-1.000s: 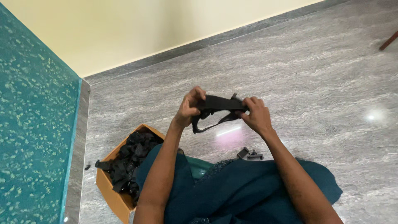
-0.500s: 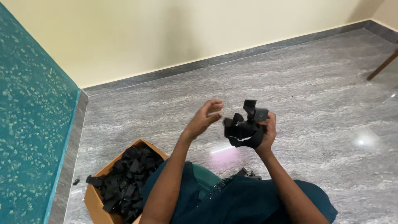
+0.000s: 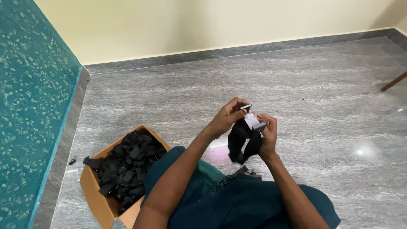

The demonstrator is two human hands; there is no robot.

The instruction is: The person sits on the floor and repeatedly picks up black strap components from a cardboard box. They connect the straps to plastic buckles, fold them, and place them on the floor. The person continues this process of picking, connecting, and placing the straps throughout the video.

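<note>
Held up in front of the body, above the grey stone floor (image 3: 305,85) and just past the teal-clothed lap (image 3: 237,199) — a black strap (image 3: 242,142) with a small grey plastic buckle (image 3: 253,122) at its top end. Left hand (image 3: 227,118) closed on the upper part, thumb and fingertips pinched at the buckle; right hand (image 3: 268,135) wrapped round the strap just below it, both grips clamped on the same piece and nearly touching. Judged light and limp in the webbing (folded double and drooping under its own weight), stiff only at the buckle, not fragile, hardly slippery. Best taken by the hard buckle for control, or by the doubled band close under it — further down, only slack to catch. Long axis roughly upright, slightly tilted, buckle end up and away from the body, loose loop hanging down toward the lap. Well apart to the left, on the floor beside the teal wall (image 3: 34,127), an open cardboard box (image 3: 95,197) heaped with more black straps (image 3: 125,165).
</note>
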